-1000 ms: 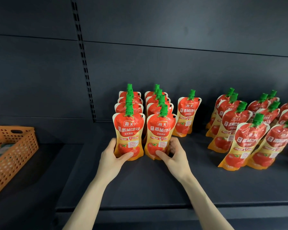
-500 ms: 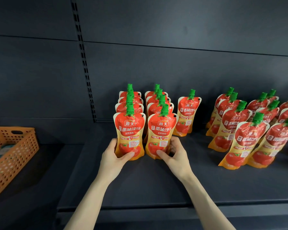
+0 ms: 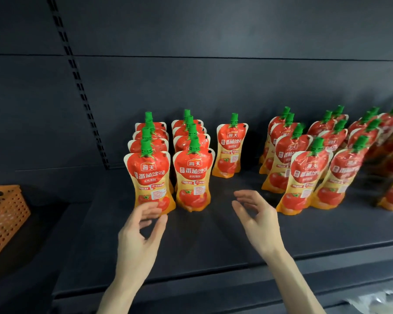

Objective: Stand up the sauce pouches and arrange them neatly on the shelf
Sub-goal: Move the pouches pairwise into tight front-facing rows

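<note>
Head view: two left columns of sauce pouches upright, squared on shelf; lone pouch beside them starts third. Right cluster leaning, likely left to straighten. Left hand, right hand empty, fingers loosely spread.

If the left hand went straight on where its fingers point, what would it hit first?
Probably the front pouch on the far left. The left hand points at its base, open and holding nothing. How near they are is hard to tell.
</note>
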A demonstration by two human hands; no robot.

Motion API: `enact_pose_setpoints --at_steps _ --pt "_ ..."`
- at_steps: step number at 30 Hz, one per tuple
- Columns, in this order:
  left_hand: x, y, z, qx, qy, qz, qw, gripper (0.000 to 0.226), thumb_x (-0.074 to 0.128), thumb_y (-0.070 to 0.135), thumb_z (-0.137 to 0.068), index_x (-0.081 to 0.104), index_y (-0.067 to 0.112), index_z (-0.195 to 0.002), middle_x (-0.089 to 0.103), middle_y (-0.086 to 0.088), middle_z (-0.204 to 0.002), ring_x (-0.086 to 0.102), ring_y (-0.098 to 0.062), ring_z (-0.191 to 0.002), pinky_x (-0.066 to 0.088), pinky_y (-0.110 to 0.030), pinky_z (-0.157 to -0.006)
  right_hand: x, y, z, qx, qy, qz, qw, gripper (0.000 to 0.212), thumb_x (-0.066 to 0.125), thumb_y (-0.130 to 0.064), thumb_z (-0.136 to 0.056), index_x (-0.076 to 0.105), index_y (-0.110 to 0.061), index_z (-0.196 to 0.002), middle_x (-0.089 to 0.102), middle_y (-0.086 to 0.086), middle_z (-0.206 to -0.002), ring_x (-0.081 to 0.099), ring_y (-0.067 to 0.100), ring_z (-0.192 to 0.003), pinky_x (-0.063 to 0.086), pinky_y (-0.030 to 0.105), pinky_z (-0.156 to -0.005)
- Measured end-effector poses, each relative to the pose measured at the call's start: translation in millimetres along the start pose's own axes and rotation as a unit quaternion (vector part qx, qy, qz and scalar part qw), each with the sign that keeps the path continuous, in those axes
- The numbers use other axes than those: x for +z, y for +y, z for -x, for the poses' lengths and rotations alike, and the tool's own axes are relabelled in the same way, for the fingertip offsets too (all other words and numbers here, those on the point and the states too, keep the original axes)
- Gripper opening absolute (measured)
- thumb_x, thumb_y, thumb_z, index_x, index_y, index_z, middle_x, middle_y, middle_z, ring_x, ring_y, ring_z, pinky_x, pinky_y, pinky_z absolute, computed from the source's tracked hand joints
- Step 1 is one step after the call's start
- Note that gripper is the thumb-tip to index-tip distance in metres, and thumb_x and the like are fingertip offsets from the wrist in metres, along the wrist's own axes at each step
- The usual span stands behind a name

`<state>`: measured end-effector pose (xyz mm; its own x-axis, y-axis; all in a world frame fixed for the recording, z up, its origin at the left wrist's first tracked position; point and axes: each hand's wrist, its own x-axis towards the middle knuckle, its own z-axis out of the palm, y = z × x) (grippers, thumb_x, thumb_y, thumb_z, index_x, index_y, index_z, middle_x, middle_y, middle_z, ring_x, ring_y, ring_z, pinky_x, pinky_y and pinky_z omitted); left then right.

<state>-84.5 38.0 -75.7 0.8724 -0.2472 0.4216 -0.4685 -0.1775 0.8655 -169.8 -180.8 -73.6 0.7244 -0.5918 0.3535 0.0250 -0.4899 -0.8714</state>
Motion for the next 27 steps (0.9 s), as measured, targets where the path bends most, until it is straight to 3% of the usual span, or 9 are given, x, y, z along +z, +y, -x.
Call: enact_pose_setpoints --at_steps 8,13,16,19,21,23,25,27 --pt "111 73 -2 0.062 -0.103 0.038 0.992 0.013 0.064 0.016 -0.085 0.063 0.023 -0.096 0.066 0.016 -0.092 0.063 -0.004 -0.091 0.05 -0.019 -0.08 -113 2 -17 -0.058 0.047 0.002 0.997 0.014 0.062 -0.009 -0.088 0.066 -0.02 -0.097 0.069 -0.013 -0.092 0.064 0.003 -0.09 0.049 0.012 -0.075" --pt "202 113 5 0.066 -0.062 0.053 0.994 0.024 0.065 0.022 -0.084 0.058 0.02 -0.108 0.061 0.012 -0.107 0.057 -0.001 -0.102 0.049 -0.022 -0.084 -198 27 -36 -0.066 0.047 0.013 0.997 0.013 0.061 -0.014 -0.09 0.066 -0.023 -0.099 0.068 -0.014 -0.094 0.062 0.003 -0.092 0.049 0.016 -0.077" --pt "240 126 9 0.03 -0.013 0.052 0.998 0.046 0.07 0.028 -0.079 0.048 0.023 -0.119 0.051 0.01 -0.12 0.049 -0.001 -0.111 0.042 -0.017 -0.088 -232 41 -46 -0.098 0.043 0.036 0.994 0.017 0.061 -0.013 -0.09 0.063 -0.023 -0.104 0.064 -0.012 -0.103 0.058 0.007 -0.1 0.047 0.017 -0.081" --pt "262 139 2 -0.011 -0.007 0.077 0.997 0.05 0.073 0.029 -0.076 0.042 0.032 -0.116 0.05 0.018 -0.116 0.049 0.0 -0.11 0.038 -0.016 -0.088 -250 46 -64 -0.119 0.041 0.039 0.991 0.02 0.062 -0.011 -0.089 0.06 -0.02 -0.107 0.057 -0.008 -0.113 0.054 0.013 -0.106 0.045 0.016 -0.084" --pt "271 143 -7 -0.036 0.005 0.09 0.995 0.056 0.075 0.026 -0.075 0.041 0.027 -0.12 0.051 0.015 -0.114 0.05 -0.001 -0.107 0.04 -0.021 -0.091 -256 50 -80 -0.124 0.041 0.045 0.99 0.028 0.064 -0.015 -0.088 0.057 -0.019 -0.115 0.053 -0.006 -0.121 0.049 0.016 -0.116 0.044 0.027 -0.095" --pt "277 142 -14 -0.061 0.028 0.099 0.993 0.064 0.077 0.023 -0.074 0.039 0.017 -0.124 0.052 0.005 -0.115 0.053 -0.007 -0.106 0.044 -0.029 -0.093 -256 54 -93 -0.099 0.02 0.023 0.995 0.043 0.066 -0.019 -0.086 0.049 -0.019 -0.125 0.05 -0.007 -0.126 0.046 0.013 -0.121 0.042 0.025 -0.097" --pt "279 138 -16 -0.076 0.023 0.1 0.992 0.06 0.078 0.023 -0.073 0.042 0.017 -0.121 0.057 0.001 -0.113 0.057 -0.011 -0.104 0.048 -0.032 -0.089 -251 57 -100 -0.047 -0.023 -0.029 0.998 0.056 0.069 -0.023 -0.084 0.04 -0.019 -0.132 0.05 -0.007 -0.13 0.049 0.011 -0.119 0.045 0.02 -0.093" --pt "278 133 -14 -0.096 -0.02 0.1 0.99 0.046 0.077 0.024 -0.074 0.051 0.023 -0.112 0.062 0.006 -0.108 0.06 -0.006 -0.1 0.05 -0.028 -0.084 -244 64 -105 -0.013 -0.045 -0.072 0.996 0.061 0.072 -0.024 -0.082 0.038 -0.018 -0.133 0.056 -0.002 -0.126 0.058 0.01 -0.11 0.052 0.028 -0.091"
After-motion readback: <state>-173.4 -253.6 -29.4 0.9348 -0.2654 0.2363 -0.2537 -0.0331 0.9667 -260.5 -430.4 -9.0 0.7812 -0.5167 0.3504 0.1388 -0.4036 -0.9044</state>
